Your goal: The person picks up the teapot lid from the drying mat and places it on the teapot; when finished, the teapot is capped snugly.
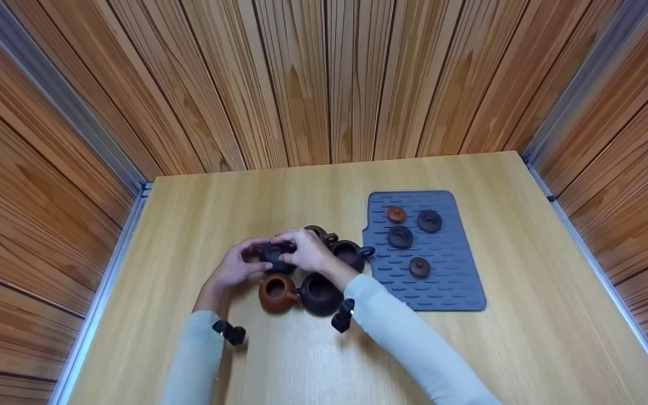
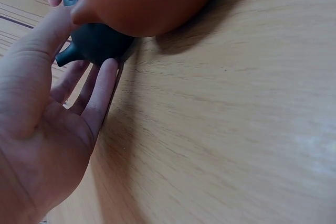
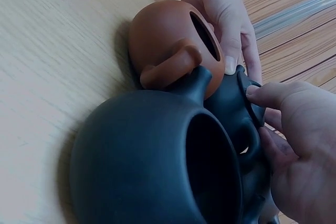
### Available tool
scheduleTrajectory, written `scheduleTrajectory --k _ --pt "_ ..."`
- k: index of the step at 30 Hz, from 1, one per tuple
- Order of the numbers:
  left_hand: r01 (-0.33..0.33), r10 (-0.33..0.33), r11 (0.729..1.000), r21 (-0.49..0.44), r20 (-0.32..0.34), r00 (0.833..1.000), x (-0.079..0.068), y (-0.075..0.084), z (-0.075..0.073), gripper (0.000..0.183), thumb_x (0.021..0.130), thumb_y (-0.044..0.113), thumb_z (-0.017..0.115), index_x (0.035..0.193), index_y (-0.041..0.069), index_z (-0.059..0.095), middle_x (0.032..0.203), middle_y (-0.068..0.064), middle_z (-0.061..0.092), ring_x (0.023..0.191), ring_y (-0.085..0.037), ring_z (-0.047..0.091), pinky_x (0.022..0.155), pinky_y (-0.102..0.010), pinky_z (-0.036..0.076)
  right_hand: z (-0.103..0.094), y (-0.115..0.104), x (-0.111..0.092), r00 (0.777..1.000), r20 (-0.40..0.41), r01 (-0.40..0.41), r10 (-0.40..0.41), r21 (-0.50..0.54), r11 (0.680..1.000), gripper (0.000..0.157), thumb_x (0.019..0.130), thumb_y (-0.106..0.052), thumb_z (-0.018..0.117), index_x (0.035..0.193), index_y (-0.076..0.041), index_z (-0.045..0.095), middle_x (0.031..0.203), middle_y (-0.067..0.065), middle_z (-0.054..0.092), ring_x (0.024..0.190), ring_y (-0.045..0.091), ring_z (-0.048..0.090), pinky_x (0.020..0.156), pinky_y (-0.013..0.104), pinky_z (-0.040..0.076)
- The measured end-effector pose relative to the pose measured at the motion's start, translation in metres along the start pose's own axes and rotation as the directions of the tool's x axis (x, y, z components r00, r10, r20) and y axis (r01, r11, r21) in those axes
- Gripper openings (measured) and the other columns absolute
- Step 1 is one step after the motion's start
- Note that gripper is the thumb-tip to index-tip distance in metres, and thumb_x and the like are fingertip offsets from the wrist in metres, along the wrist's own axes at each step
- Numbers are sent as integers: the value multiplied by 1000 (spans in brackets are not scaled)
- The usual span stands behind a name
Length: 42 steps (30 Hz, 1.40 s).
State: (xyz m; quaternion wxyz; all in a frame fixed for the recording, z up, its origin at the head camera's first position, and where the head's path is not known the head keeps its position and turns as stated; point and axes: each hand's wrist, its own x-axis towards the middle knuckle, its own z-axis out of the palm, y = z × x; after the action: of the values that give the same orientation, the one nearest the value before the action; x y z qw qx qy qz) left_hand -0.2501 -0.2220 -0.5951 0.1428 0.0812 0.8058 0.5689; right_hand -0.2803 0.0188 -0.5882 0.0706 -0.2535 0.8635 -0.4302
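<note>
In the head view a small black teapot [image 1: 279, 267] stands at the left of a cluster of teapots. My left hand [image 1: 235, 266] grips its body, with the thumb on the near side and the fingers round the far side. From the right, my right hand [image 1: 308, 252] pinches the teapot's dark lid [image 1: 273, 251]. This lid [image 3: 253, 100] sits at the black teapot's mouth in the right wrist view; whether it is fully seated I cannot tell. A reddish-brown teapot [image 1: 277, 304] without a lid is just in front of the left hand.
Lidless dark teapots stand close by: one in front [image 1: 319, 306], one to the right [image 1: 348, 247] and another, partly hidden, behind [image 1: 315, 230]. Further right, a grey mat [image 1: 448, 289] bears several lids, among them a reddish one [image 1: 396, 214] and a brown one [image 1: 419, 267].
</note>
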Motion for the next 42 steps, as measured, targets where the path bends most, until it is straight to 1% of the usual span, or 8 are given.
scheduleTrajectory --k 7,12,19,23,27,30,36,42 --pt "-6 6 1000 -9 -3 1000 -2 1 0 58 101 4 82 156 5 63 161 -21 63 152 -40 55 136 -60 34 -14 -25 -10 1000 18 -14 13 37 999 40 97 -5 82 136 -10 82 146 15 78 141 36 72 123 49 54" --pt "5 -5 1000 -9 -2 1000 -2 2 0 59 102 5 81 158 8 63 163 -20 62 157 -41 51 139 -63 29 -18 -29 -14 1000 18 -18 17 44 999 40 97 -6 82 138 -9 81 146 14 78 141 34 71 124 48 54" --pt "2 -1 1000 -5 9 1000 0 1 -2 59 102 5 80 159 9 62 164 -20 61 156 -42 51 139 -66 27 -29 -32 -21 998 54 -34 26 142 989 42 101 -5 80 143 -9 77 153 15 74 148 36 66 126 52 53" --pt "1 -1 1000 -3 10 1000 1 1 -2 59 102 6 81 158 11 63 164 -18 61 156 -41 51 139 -66 26 -38 -31 -27 998 57 -20 11 161 987 41 102 -5 79 142 -8 77 154 16 73 150 38 65 125 55 53" --pt "29 -30 999 -12 -6 1000 1 1 -2 59 101 7 83 157 14 65 163 -17 62 155 -40 51 138 -65 27 -48 -27 -33 998 57 -10 0 173 985 41 102 -5 79 143 -6 76 156 20 70 149 42 64 125 56 52" --pt "28 -28 1000 -13 -19 999 1 1 -1 59 100 6 83 157 12 65 162 -18 63 154 -40 52 137 -63 28 -55 -22 -40 999 45 5 -12 167 986 43 101 -5 80 144 -3 75 156 22 69 148 43 65 127 56 51" --pt "12 -12 1000 -4 -36 999 1 -1 3 60 98 2 84 155 4 65 156 -22 66 149 -37 54 134 -54 32 -72 -9 -60 1000 -14 28 -26 145 989 41 98 -3 83 139 -1 77 150 23 73 144 45 68 126 58 52" --pt "35 -35 999 -5 -30 999 2 -1 2 60 99 2 83 156 7 65 162 -21 62 153 -40 51 137 -58 29 -94 4 -83 994 -81 78 -69 108 991 39 95 0 83 135 1 78 143 25 76 140 47 69 123 62 52"
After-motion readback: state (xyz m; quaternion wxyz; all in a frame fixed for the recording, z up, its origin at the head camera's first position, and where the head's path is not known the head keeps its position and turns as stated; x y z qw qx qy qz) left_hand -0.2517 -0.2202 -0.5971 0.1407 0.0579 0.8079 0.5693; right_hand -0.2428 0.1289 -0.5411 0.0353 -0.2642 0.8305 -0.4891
